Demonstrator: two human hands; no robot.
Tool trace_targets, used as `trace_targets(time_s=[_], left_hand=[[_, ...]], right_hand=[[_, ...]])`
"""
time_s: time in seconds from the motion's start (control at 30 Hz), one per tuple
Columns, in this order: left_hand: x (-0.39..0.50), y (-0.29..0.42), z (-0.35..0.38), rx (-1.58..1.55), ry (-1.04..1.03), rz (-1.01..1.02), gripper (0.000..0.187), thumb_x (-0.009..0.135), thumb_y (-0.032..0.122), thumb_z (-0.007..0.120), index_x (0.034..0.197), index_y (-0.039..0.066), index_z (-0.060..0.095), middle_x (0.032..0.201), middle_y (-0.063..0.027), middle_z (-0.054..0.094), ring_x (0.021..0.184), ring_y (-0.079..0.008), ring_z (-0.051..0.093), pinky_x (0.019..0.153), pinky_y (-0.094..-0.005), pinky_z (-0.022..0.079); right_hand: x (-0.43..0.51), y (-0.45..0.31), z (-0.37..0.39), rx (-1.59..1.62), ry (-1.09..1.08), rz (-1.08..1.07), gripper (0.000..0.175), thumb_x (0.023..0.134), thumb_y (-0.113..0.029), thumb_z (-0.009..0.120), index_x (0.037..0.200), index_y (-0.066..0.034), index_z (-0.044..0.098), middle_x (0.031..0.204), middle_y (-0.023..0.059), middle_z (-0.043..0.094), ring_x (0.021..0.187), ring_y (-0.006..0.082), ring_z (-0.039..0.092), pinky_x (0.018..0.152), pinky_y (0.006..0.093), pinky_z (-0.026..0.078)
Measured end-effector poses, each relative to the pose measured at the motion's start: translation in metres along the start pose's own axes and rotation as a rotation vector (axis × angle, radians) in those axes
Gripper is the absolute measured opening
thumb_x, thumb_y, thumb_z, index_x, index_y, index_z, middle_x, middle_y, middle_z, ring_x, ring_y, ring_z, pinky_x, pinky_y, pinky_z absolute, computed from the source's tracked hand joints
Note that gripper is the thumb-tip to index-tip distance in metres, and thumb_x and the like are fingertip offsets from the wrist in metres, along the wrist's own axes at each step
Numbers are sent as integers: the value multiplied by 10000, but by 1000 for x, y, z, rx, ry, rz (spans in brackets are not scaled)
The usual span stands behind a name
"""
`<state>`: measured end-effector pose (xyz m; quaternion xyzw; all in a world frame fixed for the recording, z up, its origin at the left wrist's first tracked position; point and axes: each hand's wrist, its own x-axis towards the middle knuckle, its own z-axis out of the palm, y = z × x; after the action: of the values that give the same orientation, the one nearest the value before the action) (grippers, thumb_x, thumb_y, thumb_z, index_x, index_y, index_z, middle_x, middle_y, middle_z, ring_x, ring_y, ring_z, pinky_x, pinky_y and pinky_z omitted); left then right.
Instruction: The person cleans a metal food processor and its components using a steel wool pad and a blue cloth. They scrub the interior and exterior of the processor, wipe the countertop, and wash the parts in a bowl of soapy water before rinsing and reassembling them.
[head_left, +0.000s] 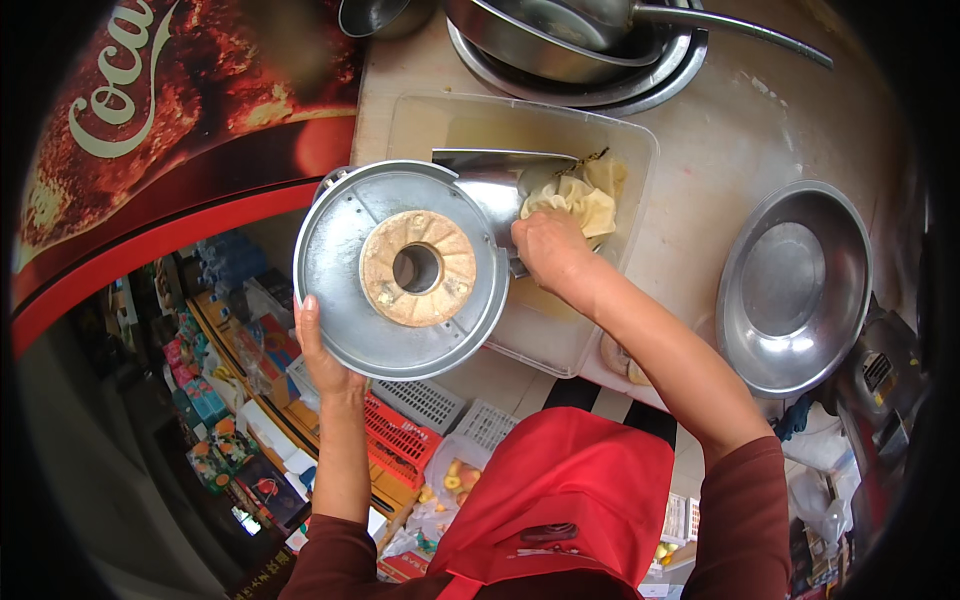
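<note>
My left hand (328, 356) holds the rim of a round metal grinder housing (328, 247), thumb on its face and the other fingers hidden behind. At the housing's middle sits a tan ring-shaped grinding stone (450, 244) with radial grooves and a hole. A shiny metal spout (491, 195) reaches out from the housing's right side. My right hand (551, 247) grips a bunched cream cloth (589, 206) by the spout's mouth; its fingertips are hidden. A dark twisted cord (583, 161) shows beside the cloth. Beneath lies a translucent plastic tub (646, 161) with cloudy liquid in it.
Nested steel bowls (480, 71) stand at the table's far side, with a long handle (742, 34) over them. A steel basin (795, 281) is at the right. A red Coca-Cola panel (217, 142) borders the left. Plastic crates (401, 431) and bagged fruit (454, 480) lie below.
</note>
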<state>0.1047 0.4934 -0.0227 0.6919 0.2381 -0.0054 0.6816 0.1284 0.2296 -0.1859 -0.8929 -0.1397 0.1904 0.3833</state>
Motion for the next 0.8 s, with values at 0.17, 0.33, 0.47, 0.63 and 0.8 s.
trace_targets(time_s=[0.17,0.33,0.47,0.63,0.8], left_hand=[[-1,0,2,-29,-34,28,490,969,308,586,1371,44,495,1256,-139,608,1128,-236,635,976,-381,541],[-2,0,2,-48,22,-15,503,969,300,584,1389,43,481,1271,-146,601,1138,-239,631,999,-380,530],[-1,1,2,-79,-50,-13,555,971,298,582,1436,33,435,1313,-165,578,1169,-244,620,1011,-378,527],[-1,1,2,-41,-44,-7,610,973,303,583,1476,16,390,1355,-176,554,1216,-249,597,1037,-387,510],[-2,1,3,-28,-28,32,609,974,300,582,1476,14,389,1354,-180,557,1204,-252,606,1021,-384,522]], right_hand=[[15,-12,-5,422,171,-103,114,801,-19,609,833,-44,716,880,184,723,848,376,701,734,457,541],[0,-44,15,32,46,-153,116,825,-64,624,809,-84,737,981,123,631,992,334,552,822,406,496],[-3,-57,23,-164,199,-99,114,812,-96,618,813,-111,731,962,93,606,988,274,546,807,368,455],[6,-54,14,-195,307,-144,72,762,-64,582,786,-64,650,937,124,555,945,303,509,799,399,425],[-36,-65,20,-52,230,-242,86,746,-87,596,749,-43,669,983,105,592,949,267,515,817,384,393]])
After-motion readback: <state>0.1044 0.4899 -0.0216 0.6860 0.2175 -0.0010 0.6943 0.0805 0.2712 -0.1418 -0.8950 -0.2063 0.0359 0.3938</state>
